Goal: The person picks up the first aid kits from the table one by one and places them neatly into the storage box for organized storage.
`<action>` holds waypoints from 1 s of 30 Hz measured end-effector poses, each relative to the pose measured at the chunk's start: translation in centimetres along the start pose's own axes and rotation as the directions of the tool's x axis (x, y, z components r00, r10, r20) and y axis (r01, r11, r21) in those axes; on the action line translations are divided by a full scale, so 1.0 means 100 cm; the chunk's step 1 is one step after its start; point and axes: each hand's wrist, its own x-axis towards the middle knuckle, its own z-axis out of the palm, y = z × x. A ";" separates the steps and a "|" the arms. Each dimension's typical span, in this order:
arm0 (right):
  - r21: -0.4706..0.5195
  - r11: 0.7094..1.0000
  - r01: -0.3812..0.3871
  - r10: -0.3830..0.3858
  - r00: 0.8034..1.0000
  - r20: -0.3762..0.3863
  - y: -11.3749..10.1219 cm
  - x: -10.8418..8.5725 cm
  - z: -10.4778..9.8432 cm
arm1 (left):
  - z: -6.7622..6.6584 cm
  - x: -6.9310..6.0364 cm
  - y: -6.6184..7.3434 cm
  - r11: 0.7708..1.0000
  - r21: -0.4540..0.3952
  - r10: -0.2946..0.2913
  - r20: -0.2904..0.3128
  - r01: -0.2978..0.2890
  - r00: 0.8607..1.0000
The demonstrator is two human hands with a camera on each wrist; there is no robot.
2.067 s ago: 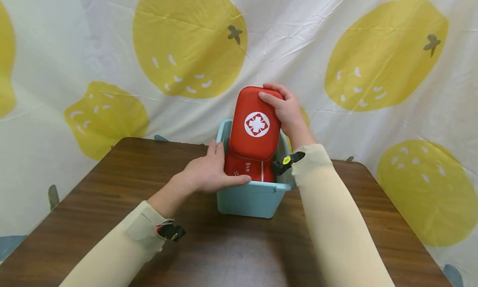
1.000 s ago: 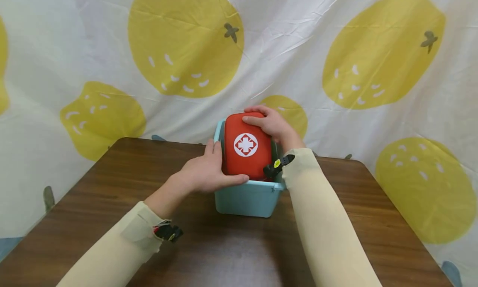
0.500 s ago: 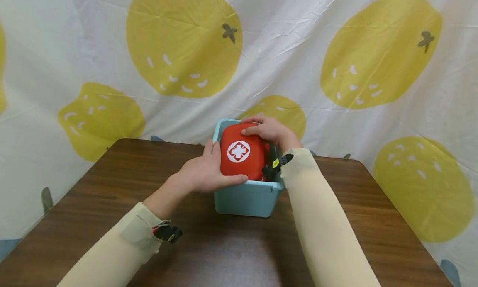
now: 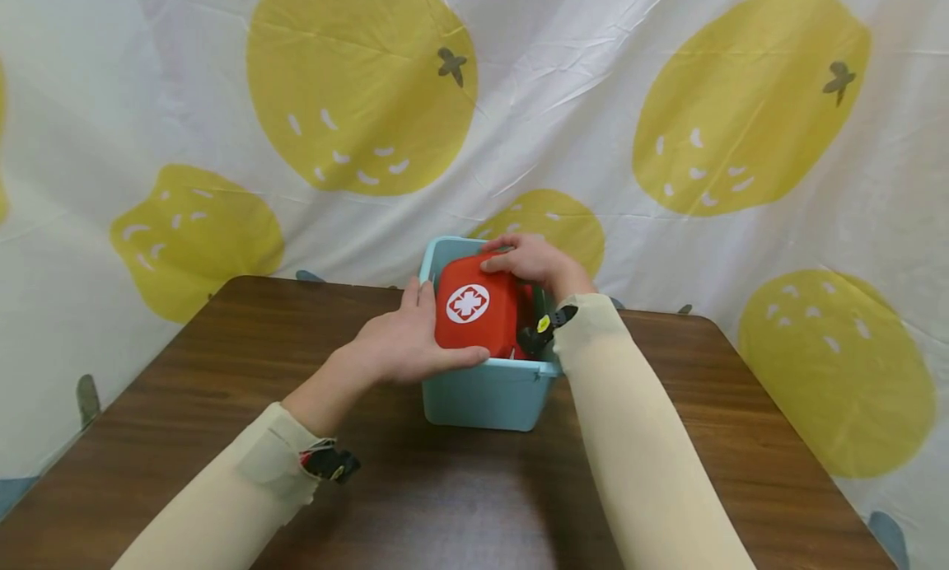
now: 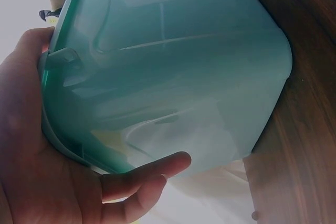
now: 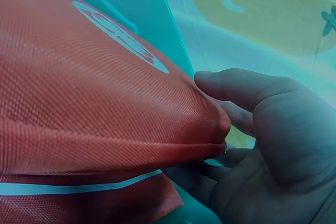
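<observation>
A red first aid case with a white cross emblem leans inside a light blue plastic bin. My right hand grips its upper right corner, thumb on the front face and fingers beneath, as the right wrist view shows. Under the case, in that same view, lies another red fabric item with a white stripe; most of it is hidden. My left hand holds the bin's near left corner, thumb over the front rim and fingers along the outer left wall in the left wrist view.
The bin stands on a dark brown wooden table, toward its back edge. Behind hangs a white curtain printed with yellow lemons. Both wrists carry small black cameras; the right one sits over the bin's right side.
My right hand has lowered the first aid case into the bin and shifted it left, tilting it flatter. My left hand has stayed at the bin's corner.
</observation>
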 end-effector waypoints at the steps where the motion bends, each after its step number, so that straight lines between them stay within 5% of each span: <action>1: -0.001 1.000 -0.001 0.001 1.000 -0.001 0.000 0.000 0.000 | 0.000 0.000 0.000 1.000 -0.003 0.000 0.001 0.000 1.000; 14: -0.036 0.998 0.052 -0.053 0.998 -0.040 0.003 0.006 -0.002 | 0.001 0.001 0.000 1.000 -0.004 0.012 -0.023 -0.013 1.000; 30: 0.130 0.988 0.077 -0.063 0.992 -0.108 0.002 0.006 -0.002 | 0.002 0.002 -0.001 1.000 -0.005 0.018 -0.030 -0.018 0.999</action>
